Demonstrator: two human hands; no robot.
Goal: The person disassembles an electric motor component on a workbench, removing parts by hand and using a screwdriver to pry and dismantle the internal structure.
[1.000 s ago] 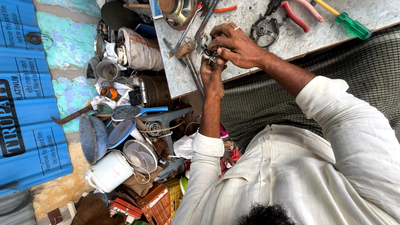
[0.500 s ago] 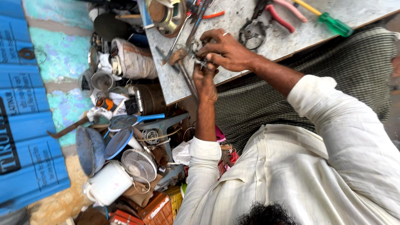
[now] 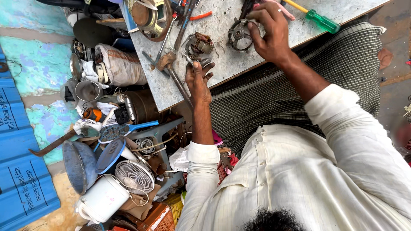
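On the grey worktop (image 3: pixel 222 64), my left hand (image 3: pixel 198 79) is closed around a small metal plier-like tool (image 3: pixel 200 62), just below a motor coil with copper winding (image 3: pixel 199 43). My right hand (image 3: pixel 269 33) has its fingers on a round metal motor housing (image 3: pixel 238 32) further right on the worktop and grips its edge. The two hands are apart. How the tool's jaws stand is hidden by my fingers.
A hammer (image 3: pixel 172 68) lies left of my left hand. A green-handled screwdriver (image 3: pixel 322 21), pink-handled pliers (image 3: pixel 280 9) and a round brass-coloured dish (image 3: pixel 150 15) lie at the far edge. Small fans (image 3: pixel 135 176), a white pot (image 3: pixel 102 199) and cans crowd the floor at left.
Both hands were together on one small part. Now my right hand has moved away to the round housing, and my left hand has dropped lower with the tool.
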